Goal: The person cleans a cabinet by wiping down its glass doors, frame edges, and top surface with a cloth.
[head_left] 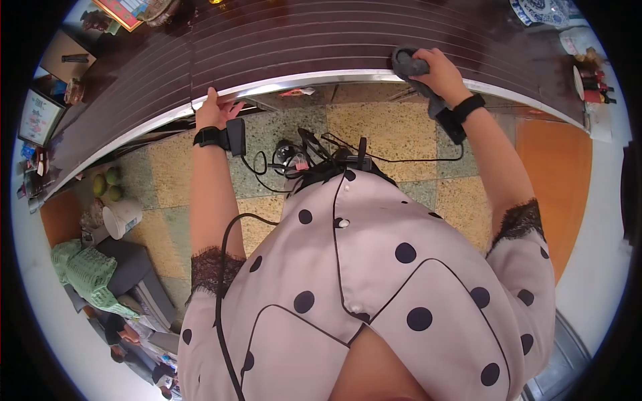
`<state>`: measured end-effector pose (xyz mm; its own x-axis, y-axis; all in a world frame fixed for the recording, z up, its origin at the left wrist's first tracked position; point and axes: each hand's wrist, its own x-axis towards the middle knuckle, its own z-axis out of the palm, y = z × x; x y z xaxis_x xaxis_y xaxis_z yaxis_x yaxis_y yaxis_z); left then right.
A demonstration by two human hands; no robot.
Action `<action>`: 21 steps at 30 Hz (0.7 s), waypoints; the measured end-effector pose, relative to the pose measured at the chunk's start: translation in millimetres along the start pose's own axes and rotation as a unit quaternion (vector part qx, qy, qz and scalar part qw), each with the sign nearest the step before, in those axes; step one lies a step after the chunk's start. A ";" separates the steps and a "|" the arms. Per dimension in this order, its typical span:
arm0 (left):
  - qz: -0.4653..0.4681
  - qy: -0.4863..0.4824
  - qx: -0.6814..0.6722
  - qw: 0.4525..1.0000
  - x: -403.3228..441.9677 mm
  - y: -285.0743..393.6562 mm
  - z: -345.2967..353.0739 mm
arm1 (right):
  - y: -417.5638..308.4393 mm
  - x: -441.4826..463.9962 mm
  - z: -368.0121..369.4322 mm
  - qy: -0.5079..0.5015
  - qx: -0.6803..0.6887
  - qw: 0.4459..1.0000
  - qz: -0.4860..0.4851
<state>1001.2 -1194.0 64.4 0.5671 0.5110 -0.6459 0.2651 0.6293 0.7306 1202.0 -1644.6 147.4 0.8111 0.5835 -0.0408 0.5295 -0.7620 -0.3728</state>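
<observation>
A dark brown tabletop (287,43) with pale parallel lines stretches across the top of the view, edged by a silver metal strip (287,85). My right hand (440,75) is closed round a dark grey cloth (409,61) at that front edge. Part of the cloth lies on the top and part hangs down below the strip. My left hand (211,112) grips the table edge further left, thumb on top and fingers underneath, partly hidden. Each wrist wears a black strap, and a black device (235,137) sits on the left one.
Black cables (267,167) loop near my waist. On the tiled floor (381,127) at left are a white bucket (122,218) and several green round fruits (107,184). A picture frame (41,115) and a blue-and-white porcelain piece (540,11) stand at the tabletop's far corners.
</observation>
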 end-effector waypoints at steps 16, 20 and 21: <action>0.013 -0.001 0.024 1.000 18.7 -1.7 -22.9 | -37.0 3.2 30.3 0.067 0.035 0.997 0.010; 0.011 -0.014 0.015 1.000 25.2 -3.7 -29.4 | 72.6 -37.3 -15.6 0.113 -0.008 0.987 0.116; 0.000 -0.011 0.009 1.000 28.9 -2.7 -31.6 | 102.8 -45.3 -24.4 0.130 -0.024 0.982 0.137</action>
<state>992.3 -1162.4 36.8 0.5836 0.4980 -0.6415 0.2791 0.6188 0.7343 1225.8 -1756.2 133.5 0.9573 0.2686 0.1073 0.2892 -0.8959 -0.3371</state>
